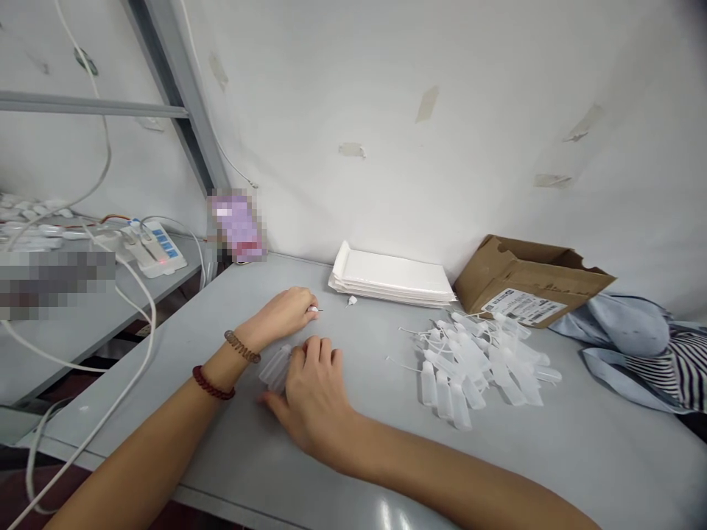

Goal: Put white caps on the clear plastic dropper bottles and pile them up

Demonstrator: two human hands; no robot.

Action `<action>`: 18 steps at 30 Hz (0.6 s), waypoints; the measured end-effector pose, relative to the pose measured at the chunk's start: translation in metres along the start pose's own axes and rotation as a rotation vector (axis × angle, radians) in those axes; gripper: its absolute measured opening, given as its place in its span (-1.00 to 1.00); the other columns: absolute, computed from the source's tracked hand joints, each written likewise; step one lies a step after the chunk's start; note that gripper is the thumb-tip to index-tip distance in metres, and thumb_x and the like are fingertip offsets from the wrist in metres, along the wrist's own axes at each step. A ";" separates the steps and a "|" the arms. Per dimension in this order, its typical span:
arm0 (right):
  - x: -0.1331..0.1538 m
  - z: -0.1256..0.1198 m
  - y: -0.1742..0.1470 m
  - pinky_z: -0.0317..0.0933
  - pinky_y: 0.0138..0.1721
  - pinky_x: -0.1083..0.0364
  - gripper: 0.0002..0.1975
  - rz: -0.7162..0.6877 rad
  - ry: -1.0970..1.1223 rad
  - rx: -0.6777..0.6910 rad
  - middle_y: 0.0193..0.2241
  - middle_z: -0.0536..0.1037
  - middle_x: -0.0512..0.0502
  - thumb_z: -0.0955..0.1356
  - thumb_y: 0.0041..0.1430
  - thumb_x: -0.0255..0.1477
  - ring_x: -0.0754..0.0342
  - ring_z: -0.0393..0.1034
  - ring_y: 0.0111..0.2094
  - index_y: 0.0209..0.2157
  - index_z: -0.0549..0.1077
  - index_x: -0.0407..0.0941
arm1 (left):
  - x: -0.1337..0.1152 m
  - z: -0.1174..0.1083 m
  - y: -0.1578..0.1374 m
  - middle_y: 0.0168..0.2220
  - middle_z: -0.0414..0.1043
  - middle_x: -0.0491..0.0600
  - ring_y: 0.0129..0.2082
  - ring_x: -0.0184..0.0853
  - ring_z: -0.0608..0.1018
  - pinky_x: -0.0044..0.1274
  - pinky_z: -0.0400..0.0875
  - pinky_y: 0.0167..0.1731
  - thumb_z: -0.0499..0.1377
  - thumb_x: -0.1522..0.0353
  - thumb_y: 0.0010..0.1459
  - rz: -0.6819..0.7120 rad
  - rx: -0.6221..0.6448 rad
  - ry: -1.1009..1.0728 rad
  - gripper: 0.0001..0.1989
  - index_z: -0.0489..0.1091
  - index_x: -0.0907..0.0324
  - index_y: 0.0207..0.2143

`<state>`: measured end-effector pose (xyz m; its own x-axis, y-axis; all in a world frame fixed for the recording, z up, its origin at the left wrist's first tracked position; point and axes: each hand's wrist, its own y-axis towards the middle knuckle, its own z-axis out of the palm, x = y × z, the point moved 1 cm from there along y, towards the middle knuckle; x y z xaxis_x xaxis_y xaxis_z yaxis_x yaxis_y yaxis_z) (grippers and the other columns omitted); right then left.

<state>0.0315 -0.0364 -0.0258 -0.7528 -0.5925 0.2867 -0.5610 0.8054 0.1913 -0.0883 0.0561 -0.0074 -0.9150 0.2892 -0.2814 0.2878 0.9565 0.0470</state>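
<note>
My left hand [287, 313] is pinched on a small white cap [314, 309] with a thin dark tip sticking out to the right. My right hand [317, 397] lies palm down on the table, its fingers stretched forward and thumb apart. Beside and partly under its fingers are several translucent plastic tubes [275, 368]; the hand hides part of them. A similar small white piece [352, 301] rests alone in front of the envelopes. To the right spreads a loose pile of translucent plastic tubes [469, 361], many with thin white strings.
A stack of white padded envelopes [392, 276] lies against the wall. Right of it stands an open cardboard box [530, 283], with folded blue cloth [624, 324] nearby. At left are a phone [238, 227], a power strip [152, 250] and a hanging white cable [149, 324].
</note>
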 end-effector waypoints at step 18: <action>-0.082 -0.053 -0.058 0.27 -0.01 -0.09 -0.46 -0.330 0.306 -0.311 0.00 0.34 -0.33 0.32 0.21 -0.47 -0.12 0.24 0.04 0.18 0.09 -0.19 | -0.058 -0.008 -0.018 -0.35 0.47 -0.07 -0.35 -0.35 0.48 -0.58 0.36 -0.35 0.12 0.11 0.13 0.064 -0.056 -0.566 -0.69 0.44 0.17 -0.37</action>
<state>0.1439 -0.0343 -0.0111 -0.3935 -0.8202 0.4152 -0.5876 0.5718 0.5725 -0.0426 0.0226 0.0160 -0.5980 0.2960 -0.7448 0.3079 0.9428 0.1274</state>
